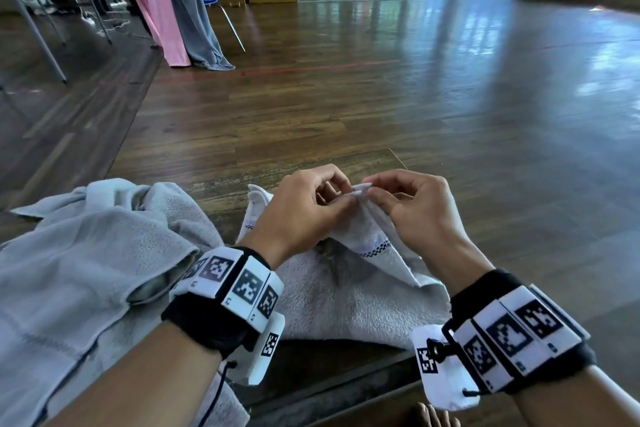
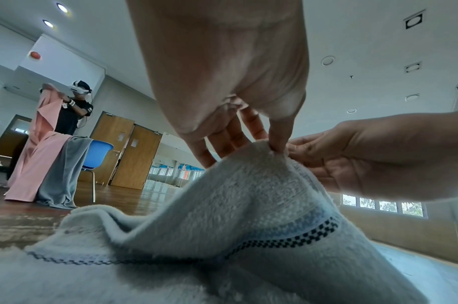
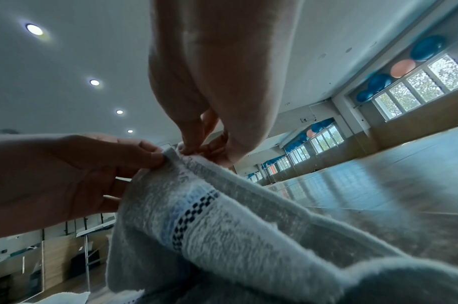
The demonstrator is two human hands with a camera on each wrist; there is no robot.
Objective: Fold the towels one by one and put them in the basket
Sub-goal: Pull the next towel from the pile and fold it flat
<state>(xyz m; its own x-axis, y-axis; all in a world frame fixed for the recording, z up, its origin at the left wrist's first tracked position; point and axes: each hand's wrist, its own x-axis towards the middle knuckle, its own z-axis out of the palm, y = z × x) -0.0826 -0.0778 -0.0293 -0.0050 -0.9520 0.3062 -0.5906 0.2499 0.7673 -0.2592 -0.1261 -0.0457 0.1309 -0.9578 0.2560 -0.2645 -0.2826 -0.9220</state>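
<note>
Towel corner — between both hands' fingers

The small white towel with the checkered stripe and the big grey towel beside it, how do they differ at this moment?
The small white towel with the checkered stripe is pinched at one corner by the left hand and right hand, lifted; the big grey towel lies untouched and crumpled. The white one carries a dark checkered band; the grey one looks plain. Both are terry cloth on the wooden table.

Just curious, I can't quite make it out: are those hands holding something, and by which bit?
Yes. Both the left hand and the right hand pinch the small white towel at its raised corner, fingertips almost meeting, while the rest lies on the table.
</note>
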